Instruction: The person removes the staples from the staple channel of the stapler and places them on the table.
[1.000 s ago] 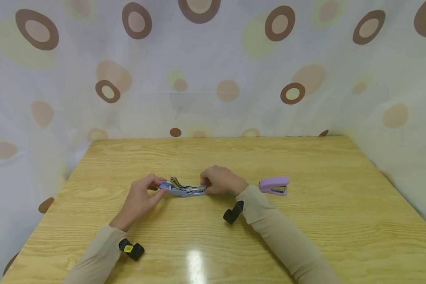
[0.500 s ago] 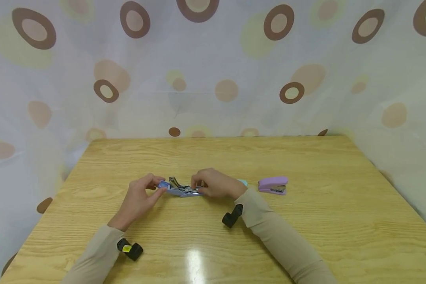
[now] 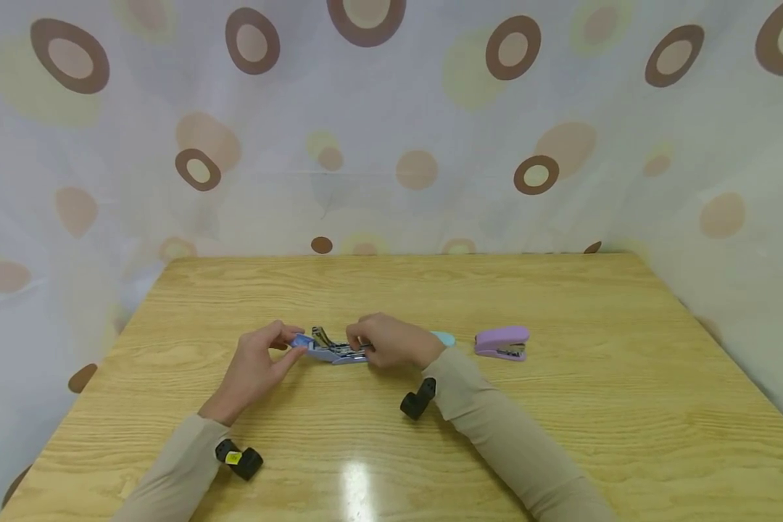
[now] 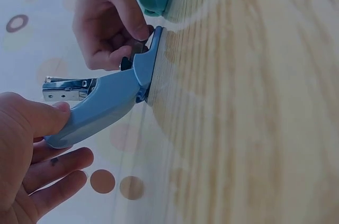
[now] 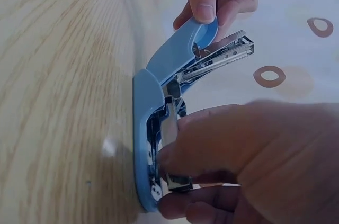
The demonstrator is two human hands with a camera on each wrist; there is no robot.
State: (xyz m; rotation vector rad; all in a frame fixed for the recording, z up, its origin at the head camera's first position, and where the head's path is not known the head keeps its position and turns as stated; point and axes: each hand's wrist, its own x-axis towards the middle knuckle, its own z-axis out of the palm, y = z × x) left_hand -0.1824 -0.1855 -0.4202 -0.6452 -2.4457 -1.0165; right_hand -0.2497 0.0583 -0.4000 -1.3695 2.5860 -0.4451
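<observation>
A light blue stapler (image 3: pixel 326 354) lies spread wide on the table, its top cover swung back to the left and its metal parts bared. My left hand (image 3: pixel 257 366) pinches the end of the raised cover (image 4: pixel 103 105) between thumb and fingers. At the stapler's other end, my right hand (image 3: pixel 394 341) has its thumb and fingers around the long metal tray (image 5: pixel 169 128) above the base (image 5: pixel 140 144). Another metal piece (image 5: pixel 222 57) sticks up from beside the cover. The right fingers partly hide the tray, so whether staples lie in it cannot be seen.
A teal stapler (image 3: pixel 444 338) sits just behind the right wrist, partly covered by it. Farther right stands a purple stapler (image 3: pixel 502 342). The wooden table (image 3: pixel 391 290) ends at a patterned curtain (image 3: pixel 365 109) behind.
My right hand has moved left along the stapler, from its far end onto the metal tray, uncovering part of the teal stapler. My left hand has kept its pinch on the cover.
</observation>
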